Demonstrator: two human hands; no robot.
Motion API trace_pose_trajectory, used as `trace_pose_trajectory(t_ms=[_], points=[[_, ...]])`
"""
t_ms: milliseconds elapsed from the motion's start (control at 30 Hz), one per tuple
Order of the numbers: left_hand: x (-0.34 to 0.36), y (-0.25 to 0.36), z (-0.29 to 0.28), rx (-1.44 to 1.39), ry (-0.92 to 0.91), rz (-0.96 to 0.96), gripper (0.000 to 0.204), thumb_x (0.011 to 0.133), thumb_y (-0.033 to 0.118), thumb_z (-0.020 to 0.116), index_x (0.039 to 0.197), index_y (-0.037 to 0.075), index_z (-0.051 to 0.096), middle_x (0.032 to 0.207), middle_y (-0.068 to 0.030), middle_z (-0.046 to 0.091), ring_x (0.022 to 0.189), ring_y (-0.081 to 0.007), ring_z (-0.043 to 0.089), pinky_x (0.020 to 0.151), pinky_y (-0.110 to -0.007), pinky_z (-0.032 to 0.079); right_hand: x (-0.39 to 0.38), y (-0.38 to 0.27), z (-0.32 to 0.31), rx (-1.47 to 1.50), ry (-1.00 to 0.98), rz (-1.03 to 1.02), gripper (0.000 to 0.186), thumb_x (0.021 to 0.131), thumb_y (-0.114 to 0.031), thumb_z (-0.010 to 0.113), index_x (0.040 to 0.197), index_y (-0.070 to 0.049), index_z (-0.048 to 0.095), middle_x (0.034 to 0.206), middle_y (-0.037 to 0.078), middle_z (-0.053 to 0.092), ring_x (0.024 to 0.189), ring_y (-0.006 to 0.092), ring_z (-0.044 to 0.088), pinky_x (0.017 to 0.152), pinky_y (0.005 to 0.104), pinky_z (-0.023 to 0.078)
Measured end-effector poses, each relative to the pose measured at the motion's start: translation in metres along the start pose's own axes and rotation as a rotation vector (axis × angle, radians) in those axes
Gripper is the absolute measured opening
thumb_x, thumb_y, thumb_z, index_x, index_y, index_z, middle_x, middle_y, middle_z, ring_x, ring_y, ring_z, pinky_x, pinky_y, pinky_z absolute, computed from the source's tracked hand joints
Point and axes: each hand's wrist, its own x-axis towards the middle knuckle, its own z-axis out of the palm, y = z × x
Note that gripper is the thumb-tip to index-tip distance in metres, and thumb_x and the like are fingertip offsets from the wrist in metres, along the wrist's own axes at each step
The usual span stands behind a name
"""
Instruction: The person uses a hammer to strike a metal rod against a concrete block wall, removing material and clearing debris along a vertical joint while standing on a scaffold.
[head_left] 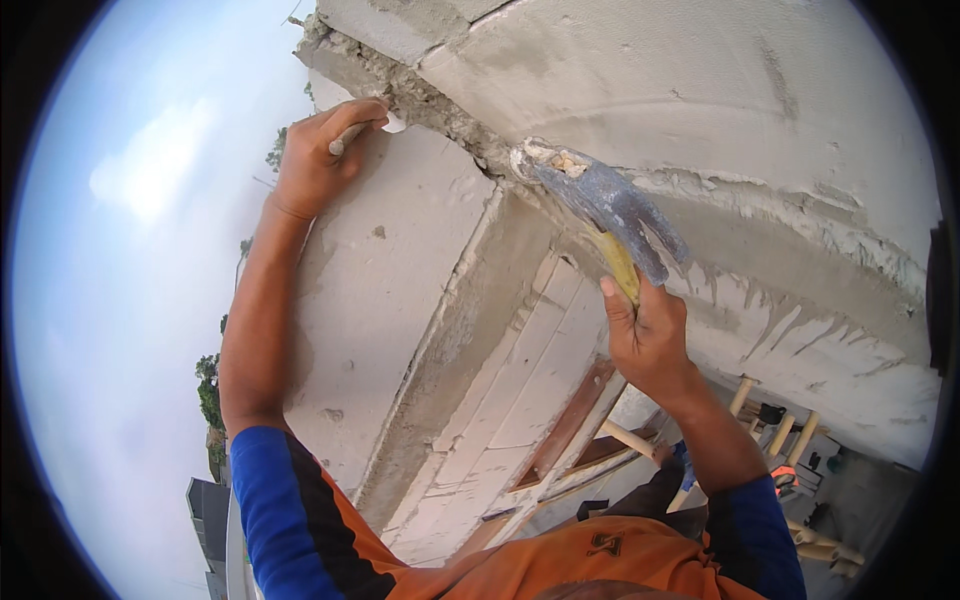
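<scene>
My left hand (318, 160) is raised at the upper left, fingers wrapped round a short chisel (347, 139). The chisel's blunt end sticks out toward me, and a pale part beyond the fingers meets a rough, broken mortar seam (425, 97). Below that hand is a smooth grey wall face (395, 240). At the centre right my right hand (652, 338) grips a claw hammer (612, 208) by its yellow handle. The worn, grey-blue hammer head points up and left toward the seam, apart from the chisel.
A pale wall surface (690, 90) slopes overhead, with a crumbly ledge (800, 215) along it. Lower down are a concrete column (450, 340), a brown window frame (567, 425) and light poles (783, 436). Sky, trees (210, 400) and a dark building (205, 515) lie left.
</scene>
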Motion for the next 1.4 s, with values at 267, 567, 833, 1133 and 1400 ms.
trace_pose_trajectory(t_ms=[267, 567, 833, 1133, 1400], points=[[0.006, 0.012, 0.014, 0.228, -0.089, 0.214, 0.043, 0.065, -0.007, 0.067, 0.106, 0.005, 0.062, 0.108, -0.0126, 0.069, 0.097, -0.0319, 0.069, 0.079, -0.038, 0.059, 0.016, -0.009, 0.018, -0.069, -0.012, -0.202, 0.019, 0.091, -0.009, 0.067, 0.101, 0.001, 0.055, 0.065, 0.016, 0.058, 0.054, 0.0332, 0.062, 0.049, 0.0393, 0.049], [0.001, 0.011, 0.015, 0.093, -0.037, 0.140, 0.037, 0.073, 0.001, 0.065, 0.109, 0.003, 0.061, 0.106, -0.0152, 0.069, 0.092, -0.0343, 0.069, 0.080, -0.039, 0.058, 0.035, -0.020, 0.056, -0.160, -0.021, -0.414, 0.033, 0.078, -0.005, 0.073, 0.104, 0.004, 0.055, 0.076, 0.017, 0.061, 0.062, 0.0329, 0.064, 0.054, 0.0397, 0.053], [0.004, 0.013, 0.014, 0.112, -0.025, 0.095, 0.031, 0.075, 0.000, 0.064, 0.105, 0.006, 0.062, 0.102, -0.0113, 0.071, 0.086, -0.0314, 0.070, 0.072, -0.038, 0.058, 0.031, -0.015, 0.055, -0.123, 0.073, -0.467, 0.032, 0.080, -0.009, 0.075, 0.101, 0.004, 0.054, 0.074, 0.016, 0.060, 0.056, 0.0310, 0.062, 0.051, 0.0385, 0.052], [0.014, -0.003, 0.014, 0.164, -0.037, 0.049, 0.037, 0.070, -0.005, 0.069, 0.102, 0.012, 0.065, 0.084, -0.0115, 0.069, 0.072, -0.0310, 0.068, 0.067, -0.039, 0.056, 0.075, -0.020, 0.043, -0.131, 0.060, -0.288, 0.019, 0.091, -0.009, 0.069, 0.096, -0.001, 0.052, 0.062, 0.013, 0.057, 0.048, 0.0265, 0.059, 0.044, 0.0345, 0.047], [0.002, -0.007, 0.030, 0.006, 0.021, 0.020, 0.027, 0.079, -0.010, 0.052, 0.099, 0.008, 0.059, 0.073, -0.0159, 0.062, 0.067, -0.0309, 0.064, 0.063, -0.039, 0.052, 0.067, -0.028, 0.042, 0.097, 0.154, -0.269, 0.013, 0.102, -0.011, 0.056, 0.092, -0.004, 0.051, 0.062, -0.004, 0.045, 0.053, 0.0028, 0.039, 0.047, 0.0206, 0.032]])
